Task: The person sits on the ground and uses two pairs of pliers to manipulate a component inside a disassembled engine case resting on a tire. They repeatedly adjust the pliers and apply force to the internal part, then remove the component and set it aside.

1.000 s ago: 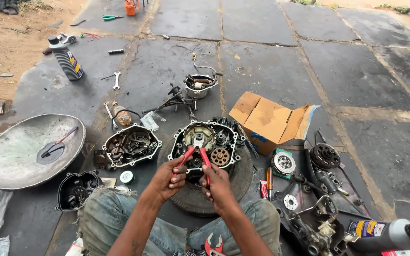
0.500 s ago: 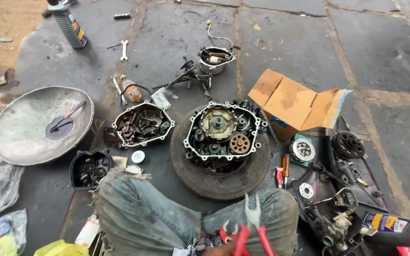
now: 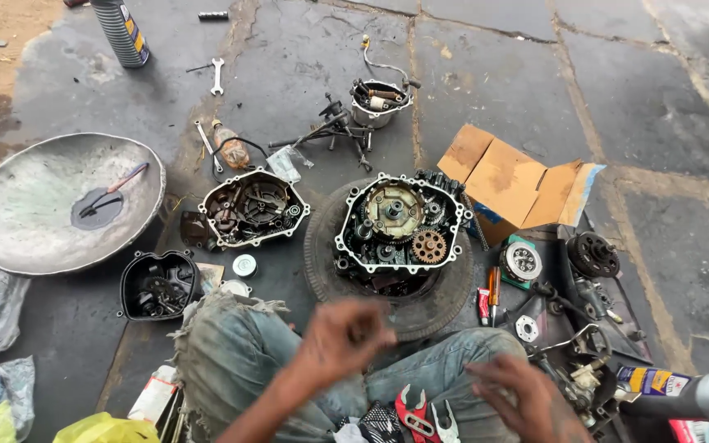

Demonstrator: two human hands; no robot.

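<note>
The left hand (image 3: 346, 336) is blurred above the left knee, its fingers curled loosely inward with nothing seen between them; whether they grip anything cannot be told. The right hand (image 3: 527, 402) lies lower, near the bottom edge of the view, fingers spread and released, holding nothing, just beside the red-handled pliers (image 3: 416, 410) that rest in the lap on the torn jeans (image 3: 240, 353). Just beyond the left hand sits the open engine crankcase (image 3: 400, 226), gears and clutch facing up, resting on an old tyre (image 3: 322, 246) on the dark stone pavement (image 3: 535, 74). To its left lies the side cover (image 3: 252, 209), and nearer the knee a black engine cover (image 3: 157, 283). To the right of the tyre are a red screwdriver (image 3: 494, 291), a round clutch plate assembly (image 3: 523, 262) and an opened cardboard box (image 3: 514, 180). Further off behind the crankcase stands a small metal pot of parts (image 3: 379, 98), with a spanner (image 3: 217, 75) well apart toward the far left. A wide metal basin (image 3: 34, 221) holding a brush lies at the left edge of the pavement, and a spray can (image 3: 121, 31) stands at the far left corner.
</note>
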